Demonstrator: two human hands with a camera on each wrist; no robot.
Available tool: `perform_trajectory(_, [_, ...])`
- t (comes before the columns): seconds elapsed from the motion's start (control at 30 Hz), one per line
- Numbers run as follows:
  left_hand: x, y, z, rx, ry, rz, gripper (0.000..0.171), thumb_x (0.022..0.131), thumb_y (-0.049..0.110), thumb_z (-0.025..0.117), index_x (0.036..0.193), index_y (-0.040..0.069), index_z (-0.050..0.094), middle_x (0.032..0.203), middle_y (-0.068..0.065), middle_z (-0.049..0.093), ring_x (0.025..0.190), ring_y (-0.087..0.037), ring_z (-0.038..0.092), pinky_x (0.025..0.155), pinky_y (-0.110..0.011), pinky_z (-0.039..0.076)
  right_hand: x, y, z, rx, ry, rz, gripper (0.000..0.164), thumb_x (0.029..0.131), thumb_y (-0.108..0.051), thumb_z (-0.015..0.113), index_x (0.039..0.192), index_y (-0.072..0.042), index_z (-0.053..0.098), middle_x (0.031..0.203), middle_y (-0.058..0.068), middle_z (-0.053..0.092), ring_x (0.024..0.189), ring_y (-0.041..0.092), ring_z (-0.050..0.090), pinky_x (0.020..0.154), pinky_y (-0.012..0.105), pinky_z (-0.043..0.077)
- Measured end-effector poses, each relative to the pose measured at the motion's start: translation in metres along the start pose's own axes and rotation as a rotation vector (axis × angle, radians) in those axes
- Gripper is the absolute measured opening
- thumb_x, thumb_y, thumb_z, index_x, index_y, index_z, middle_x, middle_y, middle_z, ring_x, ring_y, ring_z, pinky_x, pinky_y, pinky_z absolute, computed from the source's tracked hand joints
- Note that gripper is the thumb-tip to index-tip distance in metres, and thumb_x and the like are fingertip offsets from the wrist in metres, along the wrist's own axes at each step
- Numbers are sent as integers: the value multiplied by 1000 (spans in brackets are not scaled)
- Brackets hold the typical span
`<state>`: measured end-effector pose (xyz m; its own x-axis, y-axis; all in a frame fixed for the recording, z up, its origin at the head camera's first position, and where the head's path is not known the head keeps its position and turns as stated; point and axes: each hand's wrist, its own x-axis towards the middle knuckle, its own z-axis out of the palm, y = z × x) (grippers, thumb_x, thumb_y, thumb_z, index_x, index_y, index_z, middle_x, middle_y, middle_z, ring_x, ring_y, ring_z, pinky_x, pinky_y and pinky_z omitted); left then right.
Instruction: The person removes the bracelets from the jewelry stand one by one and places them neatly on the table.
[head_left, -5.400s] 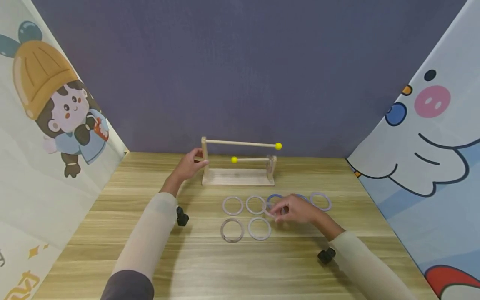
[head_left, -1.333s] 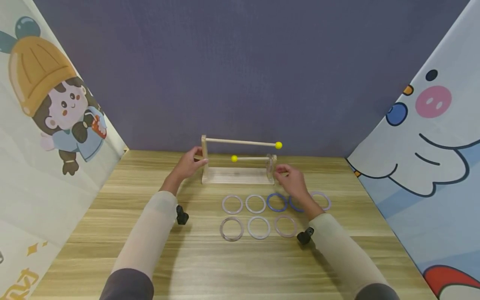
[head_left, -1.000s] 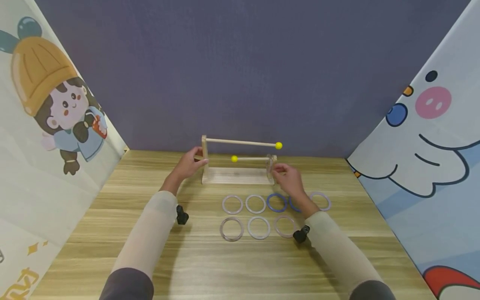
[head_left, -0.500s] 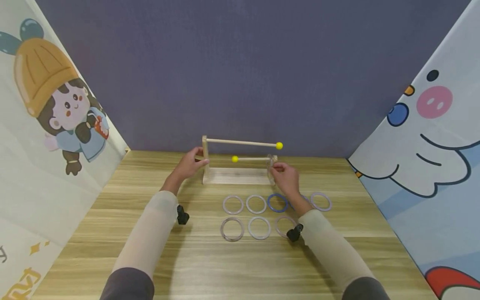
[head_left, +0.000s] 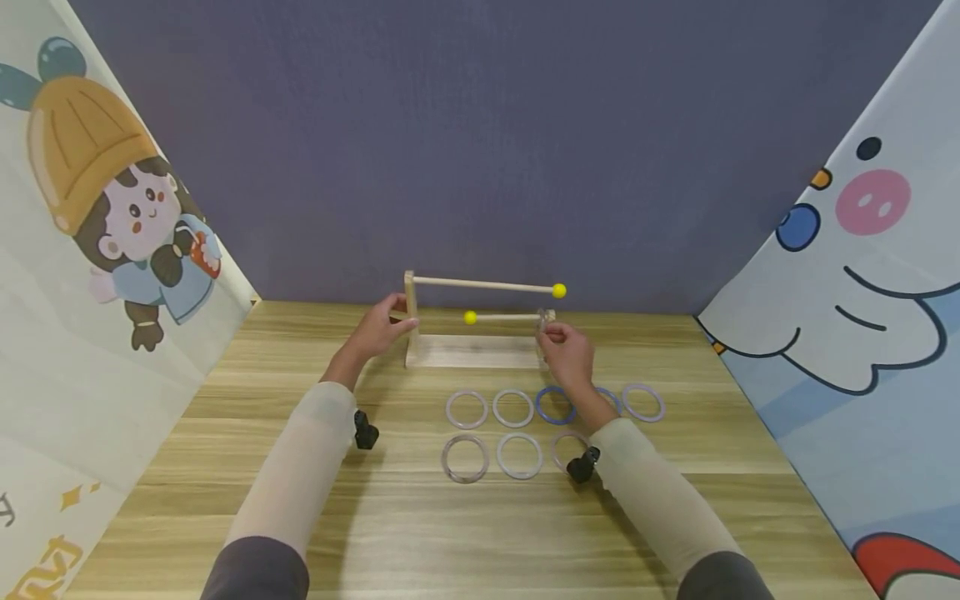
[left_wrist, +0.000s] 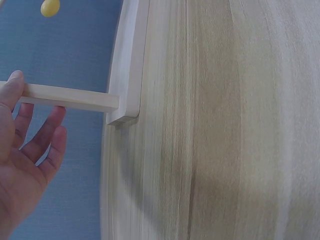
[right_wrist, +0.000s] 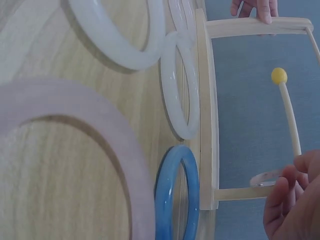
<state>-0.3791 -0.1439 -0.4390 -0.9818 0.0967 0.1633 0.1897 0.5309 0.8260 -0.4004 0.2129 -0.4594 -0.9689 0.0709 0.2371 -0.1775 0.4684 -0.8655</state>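
A wooden bangle stand (head_left: 476, 352) stands at the back of the table, with two rods tipped by yellow balls. My left hand (head_left: 375, 329) grips its tall left post (left_wrist: 75, 97), thumb on one face and fingers behind. At the short right post (right_wrist: 240, 194) is my right hand (head_left: 570, 358). Its thumb and fingers pinch a clear bangle (right_wrist: 261, 179) hanging round the lower rod (right_wrist: 290, 115), by that rod's fixed end. The fingers hide the exact pinch point and much of the bangle.
Several bangles lie flat in two rows before the stand, among them a blue bangle (head_left: 555, 422), a white bangle (head_left: 519, 477) and a brownish bangle (head_left: 465, 481). The right forearm passes over some of them. A dark wall (head_left: 480, 150) rises close behind the stand.
Earlier my right hand was over the bangles on the table, where a pinkish bangle now lies. It has since moved to the short post, then slightly left onto the hanging bangle. The left hand stays put.
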Motion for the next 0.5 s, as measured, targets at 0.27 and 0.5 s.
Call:
perform_trajectory(0.27, [-1,0,0,1,3,3,43,102,17,65,137,-2,50,133,-24,57,126,-41,56,106,-53,51,-2,-4,2,-17,-17,-27,26,90,-16,76,111,-1,74,101,20,77,49,-2,56,48,14,46])
perform_trajectory(0.5, [0,-1,1,0,1,1,45,101,19,65,138,-2,49,133,-23,57,125,-40,56,106,-52,50,-3,-5,2,-11,-25,-25,25,90,-18,76,111,-4,75,101,18,78,51,1,58,51,16,49])
